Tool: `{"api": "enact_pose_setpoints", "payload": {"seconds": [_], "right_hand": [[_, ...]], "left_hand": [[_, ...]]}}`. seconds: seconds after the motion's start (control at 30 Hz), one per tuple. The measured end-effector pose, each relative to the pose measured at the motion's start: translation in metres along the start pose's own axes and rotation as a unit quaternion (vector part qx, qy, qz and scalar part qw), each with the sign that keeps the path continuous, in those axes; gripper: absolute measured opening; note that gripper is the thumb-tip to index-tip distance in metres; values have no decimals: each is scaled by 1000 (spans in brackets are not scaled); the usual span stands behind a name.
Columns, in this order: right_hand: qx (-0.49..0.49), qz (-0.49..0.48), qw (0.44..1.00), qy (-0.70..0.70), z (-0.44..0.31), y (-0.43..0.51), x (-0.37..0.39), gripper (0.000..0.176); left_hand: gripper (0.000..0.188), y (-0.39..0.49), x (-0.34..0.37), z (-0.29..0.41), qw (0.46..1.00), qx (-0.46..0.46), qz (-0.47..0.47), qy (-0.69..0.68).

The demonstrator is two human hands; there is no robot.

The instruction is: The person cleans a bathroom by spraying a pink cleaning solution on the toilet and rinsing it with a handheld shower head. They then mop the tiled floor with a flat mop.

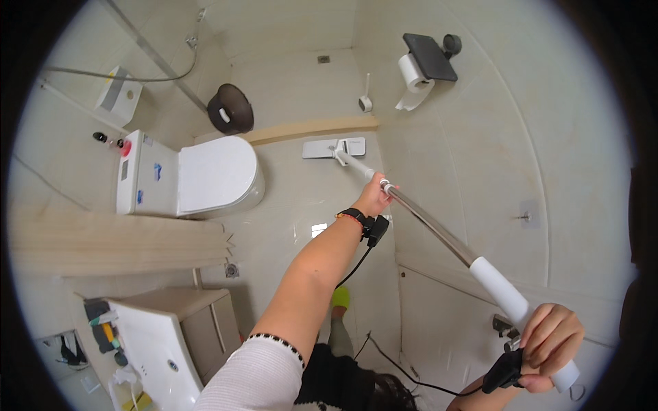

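My left hand (377,197) grips the lower part of a flat mop's pole (432,224), near the collar where the white section meets the metal tube. At the upper end, my right hand (552,344) is wrapped around the white handle (498,287). The rectangular mop head (318,149) lies flat on the tiled floor (288,195), just in front of the tan shower threshold (313,128). Black devices with cables are strapped to both wrists.
A white toilet (218,174) with its lid down stands left of the mop head. Behind it sits a dark bucket (231,110). A toilet brush (365,100) stands past the threshold. On the right wall hangs a toilet-paper holder (431,57). A washbasin (154,354) is at lower left.
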State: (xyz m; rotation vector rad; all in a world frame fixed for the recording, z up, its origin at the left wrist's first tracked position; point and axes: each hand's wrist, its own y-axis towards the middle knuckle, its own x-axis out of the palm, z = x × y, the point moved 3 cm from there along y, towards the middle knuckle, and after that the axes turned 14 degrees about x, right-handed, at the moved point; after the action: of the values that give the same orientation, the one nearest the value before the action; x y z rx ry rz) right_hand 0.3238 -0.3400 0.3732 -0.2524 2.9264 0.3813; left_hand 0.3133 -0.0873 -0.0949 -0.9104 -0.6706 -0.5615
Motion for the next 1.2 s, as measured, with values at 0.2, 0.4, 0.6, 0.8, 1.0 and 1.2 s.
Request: {"api": "enact_pose_setpoints", "payload": {"seconds": [0.2, 0.4, 0.6, 0.8, 1.0, 1.2], "right_hand": [[-16, -6, 1000, -8, 36, 18, -13, 21], [1, 46, 999, -22, 56, 1, -34, 20], [31, 173, 984, -18, 60, -36, 3, 18], [60, 222, 973, -10, 30, -48, 34, 24], [75, 393, 916, -11, -21, -61, 66, 26], [112, 513, 851, 28, -72, -94, 93, 29]], "left_hand": [[21, 52, 2, -17, 999, -25, -22, -4], [21, 82, 3, -51, 998, -47, -24, -13], [22, 59, -1, -68, 997, -58, 8, 58], [23, 6, -13, -74, 983, -122, -17, 135], [24, -48, -15, -97, 971, -187, -64, 138], [26, -128, -15, -122, 958, -214, -49, 182]]}}
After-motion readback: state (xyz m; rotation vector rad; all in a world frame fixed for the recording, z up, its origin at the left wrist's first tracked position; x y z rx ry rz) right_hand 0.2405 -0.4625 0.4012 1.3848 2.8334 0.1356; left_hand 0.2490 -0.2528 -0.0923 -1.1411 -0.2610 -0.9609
